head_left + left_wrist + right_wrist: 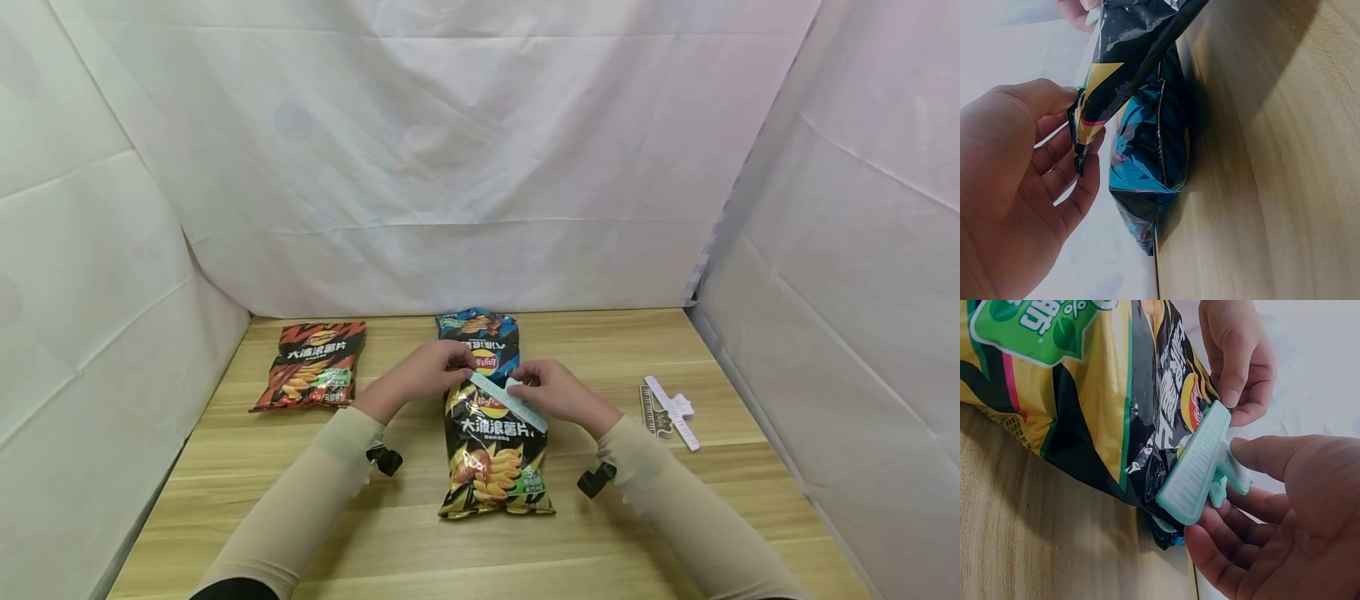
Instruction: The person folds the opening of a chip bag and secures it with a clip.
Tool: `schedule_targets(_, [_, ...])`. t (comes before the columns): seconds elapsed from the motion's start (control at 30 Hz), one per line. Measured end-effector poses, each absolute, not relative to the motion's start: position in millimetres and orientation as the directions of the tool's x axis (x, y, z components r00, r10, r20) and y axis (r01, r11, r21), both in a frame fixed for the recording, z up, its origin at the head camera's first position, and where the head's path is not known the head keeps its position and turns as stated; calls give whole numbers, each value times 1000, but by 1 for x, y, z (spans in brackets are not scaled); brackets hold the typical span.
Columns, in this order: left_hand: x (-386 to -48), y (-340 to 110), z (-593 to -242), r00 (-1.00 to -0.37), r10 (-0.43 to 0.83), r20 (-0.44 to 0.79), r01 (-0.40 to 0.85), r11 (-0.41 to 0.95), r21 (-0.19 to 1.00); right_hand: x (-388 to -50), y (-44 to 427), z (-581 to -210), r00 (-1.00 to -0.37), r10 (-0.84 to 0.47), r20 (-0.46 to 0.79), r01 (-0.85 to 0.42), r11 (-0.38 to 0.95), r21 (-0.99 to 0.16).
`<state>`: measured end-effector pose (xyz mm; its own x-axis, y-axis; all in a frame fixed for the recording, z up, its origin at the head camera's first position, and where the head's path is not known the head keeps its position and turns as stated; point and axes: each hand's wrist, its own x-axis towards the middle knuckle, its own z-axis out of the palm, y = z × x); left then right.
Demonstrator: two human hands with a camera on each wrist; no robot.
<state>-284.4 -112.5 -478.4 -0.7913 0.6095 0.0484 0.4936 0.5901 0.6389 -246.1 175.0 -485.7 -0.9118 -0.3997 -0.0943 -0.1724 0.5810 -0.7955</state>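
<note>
A black and gold chip bag (491,471) lies in the middle of the table, its top end lifted. My left hand (433,368) pinches that end's left corner between thumb and fingers, as the left wrist view shows with the folded black film (1094,106). Across the top of the bag slants a mint-green bag clip (1194,469). My right hand (558,393) holds this clip by its levers, thumb on one side and fingers on the other. Just behind is a blue chip bag (480,327), partly covered by the black bag and my left hand.
A red chip bag (313,367) lies at the back left of the table (390,550). Off to the right are a white clip (678,421) and a grey, see-through-looking clip (649,410) beside it. White cloth (480,167) hangs around the back and sides.
</note>
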Motion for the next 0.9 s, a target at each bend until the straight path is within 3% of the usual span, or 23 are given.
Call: schedule_targets(0.9, [-281, -119, -482, -798, 598, 80, 516, 608, 603, -241, 177, -488, -946, -301, -118, -114, 651, -750])
